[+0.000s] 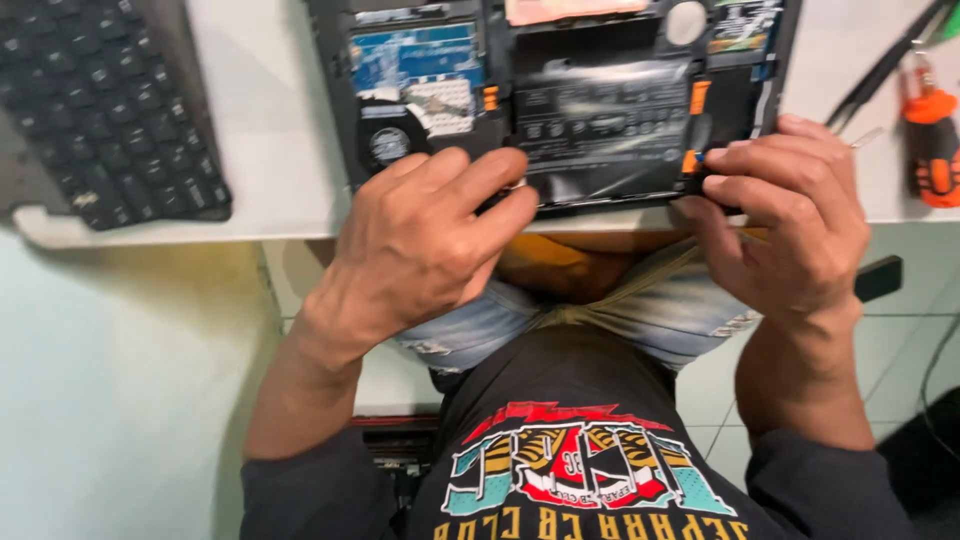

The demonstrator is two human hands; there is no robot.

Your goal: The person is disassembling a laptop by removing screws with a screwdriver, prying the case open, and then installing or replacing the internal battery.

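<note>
Black laptop [560, 100] overhangs the worktop [270, 130] edge; both hands, left [420, 240] and right [790, 215], grasp its near edge, so a hard pull may tip it off.

Opened laptop chassis [600, 100] lies on the table [270, 150], overhanging its near edge. Detached keyboard [100, 100] on the table well to its left. Screwdriver [932, 140] on the table to its right, tweezers [885, 65] just behind the screwdriver. Cooling fan [388, 140] sits in the chassis' left part. Left hand [420, 240] at the chassis' near edge, left of centre; right hand [790, 220] at its near right corner.
</note>
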